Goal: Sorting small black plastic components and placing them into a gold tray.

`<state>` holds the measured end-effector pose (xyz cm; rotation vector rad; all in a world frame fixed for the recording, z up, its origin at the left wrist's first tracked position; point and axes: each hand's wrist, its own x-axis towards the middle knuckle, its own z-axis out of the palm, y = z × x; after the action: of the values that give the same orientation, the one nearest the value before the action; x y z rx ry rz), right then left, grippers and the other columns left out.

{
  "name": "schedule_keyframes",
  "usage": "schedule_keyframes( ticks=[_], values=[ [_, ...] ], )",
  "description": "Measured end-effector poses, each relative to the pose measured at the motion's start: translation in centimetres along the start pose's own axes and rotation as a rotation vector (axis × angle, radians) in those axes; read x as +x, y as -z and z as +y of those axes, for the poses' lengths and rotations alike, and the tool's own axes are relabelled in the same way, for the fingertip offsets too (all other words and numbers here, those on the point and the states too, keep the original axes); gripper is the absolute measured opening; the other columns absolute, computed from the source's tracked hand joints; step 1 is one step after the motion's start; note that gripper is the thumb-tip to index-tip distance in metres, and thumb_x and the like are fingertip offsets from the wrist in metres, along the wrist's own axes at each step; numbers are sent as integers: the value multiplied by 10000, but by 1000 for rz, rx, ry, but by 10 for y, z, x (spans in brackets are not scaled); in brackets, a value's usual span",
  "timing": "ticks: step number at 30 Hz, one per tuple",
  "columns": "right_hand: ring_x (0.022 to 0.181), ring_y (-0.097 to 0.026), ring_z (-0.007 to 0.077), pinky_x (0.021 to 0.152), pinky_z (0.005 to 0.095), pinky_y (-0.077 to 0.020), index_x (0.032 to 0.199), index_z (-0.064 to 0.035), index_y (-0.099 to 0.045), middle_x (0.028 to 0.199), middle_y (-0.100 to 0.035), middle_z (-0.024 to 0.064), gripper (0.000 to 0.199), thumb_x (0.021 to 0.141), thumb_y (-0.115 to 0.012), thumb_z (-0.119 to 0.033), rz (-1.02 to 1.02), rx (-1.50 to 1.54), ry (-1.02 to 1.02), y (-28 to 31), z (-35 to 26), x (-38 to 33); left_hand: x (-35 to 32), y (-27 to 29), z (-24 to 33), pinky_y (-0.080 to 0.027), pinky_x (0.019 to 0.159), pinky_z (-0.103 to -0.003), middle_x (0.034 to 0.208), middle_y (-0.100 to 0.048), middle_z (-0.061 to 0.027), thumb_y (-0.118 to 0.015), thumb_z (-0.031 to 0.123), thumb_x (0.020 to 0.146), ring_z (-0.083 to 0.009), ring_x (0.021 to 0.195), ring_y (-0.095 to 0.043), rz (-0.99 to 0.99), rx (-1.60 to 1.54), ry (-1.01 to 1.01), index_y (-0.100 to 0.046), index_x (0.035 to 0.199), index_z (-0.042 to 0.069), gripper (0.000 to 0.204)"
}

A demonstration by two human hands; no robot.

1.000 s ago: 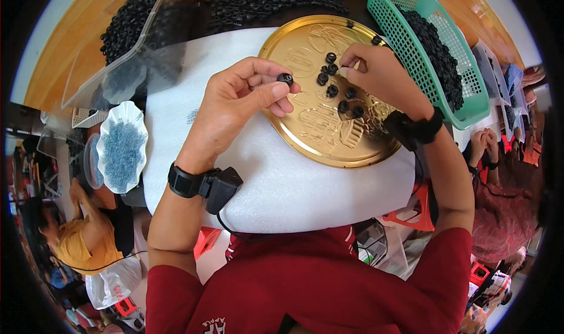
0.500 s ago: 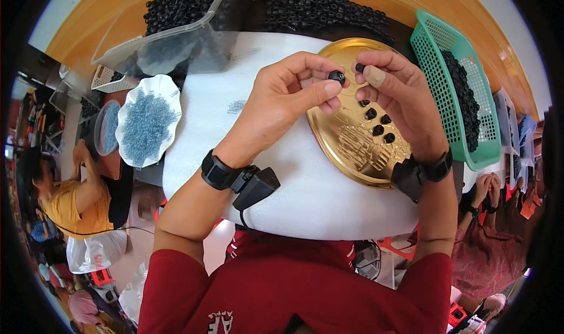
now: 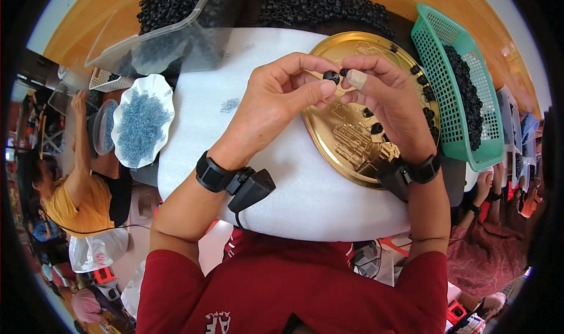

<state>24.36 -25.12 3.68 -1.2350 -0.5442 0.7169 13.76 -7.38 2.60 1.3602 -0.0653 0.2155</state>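
Observation:
My left hand (image 3: pixel 275 96) pinches a rounded black plastic part (image 3: pixel 332 77) between thumb and fingertips, its end facing right. Against it, my right hand (image 3: pixel 388 96), with a tan bandage on one finger, holds a smaller black plastic piece (image 3: pixel 344 72). The two parts meet or nearly meet; I cannot tell whether they are joined. Both hands are raised over the left side of a round gold tray (image 3: pixel 322 131). Several black parts (image 3: pixel 376 128) lie on the tray below my right hand, and more sit along its right edge.
A white padded sheet (image 3: pixel 294 199) lies under the tray. Clear tub (image 3: pixel 202 17) and heaped black rings (image 3: pixel 323 8) are at the back. Left stands a scalloped white dish (image 3: pixel 167 125) of tiny clear-blue pieces; right, a green basket (image 3: pixel 493 149) of black parts. People sit either side.
My right hand has moved left, bringing its small black piece up to the part in my left hand. More parts along the tray's right edge now show. The person at left has raised an arm.

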Motion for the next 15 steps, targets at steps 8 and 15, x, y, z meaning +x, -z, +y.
schedule_keyframes(
  ticks=[8, 15],
  values=[
    [903, -622, 117, 810, 253, -515, 1125, 31, -607, 1032, -644, 70, 251, 894, -554, -54, 48, -271, 45, -3, -11, -8, 1, -2, 1, -526, 739, -246, 1004, -660, -81, -638, 86, 900, -124, 818, -646, -34, -2, 33, -612, 1109, -4, 229],
    [929, -609, 104, 809, 231, -496, 1106, 39, -604, 1029, -634, 67, 246, 872, -529, 21, 39, -317, 183, -9, -5, -12, 2, -3, -2, -527, 702, -219, 921, -659, -71, -634, 87, 906, -100, 774, -642, -29, 2, 69, -593, 1136, -28, 260]
  ],
)
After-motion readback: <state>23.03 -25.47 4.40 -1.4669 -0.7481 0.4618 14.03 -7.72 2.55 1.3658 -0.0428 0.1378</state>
